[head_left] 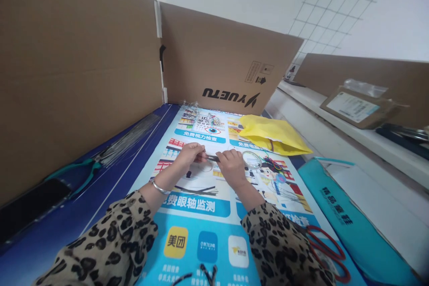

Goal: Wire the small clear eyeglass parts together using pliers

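My left hand [192, 155] is closed in a pinch above the printed sheet [217, 228]; whatever its fingertips hold is too small to make out. Close beside it, my right hand [233, 167] grips a slim dark piece [212, 158] that points toward the left fingertips. The kind of this piece cannot be told. Below the hands lie several thin black strips [197, 190]. Just right of my right hand is a clear ring-shaped roll [252, 159], with a tangle of coloured threads [273, 164] beside it.
Cardboard panels [214, 53] wall the left and back. A yellow bag [273, 136] lies behind the roll. Left are teal-handled pliers [87, 176], thin wires [129, 138] and a black phone-like slab [36, 208]. Red-handled scissors [326, 246] and a teal box [348, 214] lie right.
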The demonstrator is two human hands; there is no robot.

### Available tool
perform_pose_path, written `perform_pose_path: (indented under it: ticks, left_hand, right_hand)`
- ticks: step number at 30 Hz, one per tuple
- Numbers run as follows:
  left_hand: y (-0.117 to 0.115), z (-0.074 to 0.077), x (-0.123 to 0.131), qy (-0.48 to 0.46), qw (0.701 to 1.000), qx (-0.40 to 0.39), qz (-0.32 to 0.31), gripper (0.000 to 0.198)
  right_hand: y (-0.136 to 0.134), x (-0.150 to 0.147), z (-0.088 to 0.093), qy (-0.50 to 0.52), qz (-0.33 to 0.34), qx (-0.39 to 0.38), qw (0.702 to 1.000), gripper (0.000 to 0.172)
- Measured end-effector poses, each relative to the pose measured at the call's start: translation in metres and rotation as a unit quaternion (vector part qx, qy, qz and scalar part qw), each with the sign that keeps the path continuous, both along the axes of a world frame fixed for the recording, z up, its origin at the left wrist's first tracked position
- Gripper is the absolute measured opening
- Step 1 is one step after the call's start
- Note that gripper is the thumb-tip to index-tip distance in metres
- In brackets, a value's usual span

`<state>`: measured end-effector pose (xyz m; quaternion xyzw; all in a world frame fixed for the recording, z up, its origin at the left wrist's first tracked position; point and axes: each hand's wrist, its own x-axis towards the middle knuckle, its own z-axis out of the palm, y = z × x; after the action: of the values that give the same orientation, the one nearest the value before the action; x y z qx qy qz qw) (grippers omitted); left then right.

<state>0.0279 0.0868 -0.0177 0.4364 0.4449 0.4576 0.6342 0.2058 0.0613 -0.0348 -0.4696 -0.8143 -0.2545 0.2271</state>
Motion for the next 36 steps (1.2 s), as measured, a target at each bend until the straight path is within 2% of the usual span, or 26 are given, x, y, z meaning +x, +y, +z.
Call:
perform_pose_path:
  ticks: [12, 24, 27, 31, 36]
  left_hand:
    - [0.0001, -0.0012, 0.0004, -0.001, 1.0, -0.025, -0.011, 0.021]
    - [-0.0009, -0.0002, 0.0006, 0.003, 1.0, 0.004, -0.026, 0.022]
    - [-0.0004, 0.001, 0.0008, 0.015, 0.999, 0.032, -0.02, 0.021]
    - [0.0016, -0.0003, 0.0003, 0.042, 0.993, 0.107, -0.013, 0.019]
    - [0.0016, -0.0022, -0.0024, 0.091, 0.971, 0.219, -0.017, 0.018]
  right_hand:
    - [0.0002, 0.001, 0.0019, -0.034, 0.006, 0.044, 0.998, 0.017]
    - [0.0012, 0.0017, 0.0009, -0.058, -0.002, 0.059, 0.997, 0.017]
    - [0.0008, 0.0008, 0.0011, -0.062, -0.005, 0.051, 0.997, 0.016]
    - [0.0016, -0.0004, -0.0001, -0.06, -0.011, 0.022, 0.998, 0.014]
    - [0.0048, 0.0002, -0.0036, -0.047, -0.018, -0.052, 0.997, 0.011]
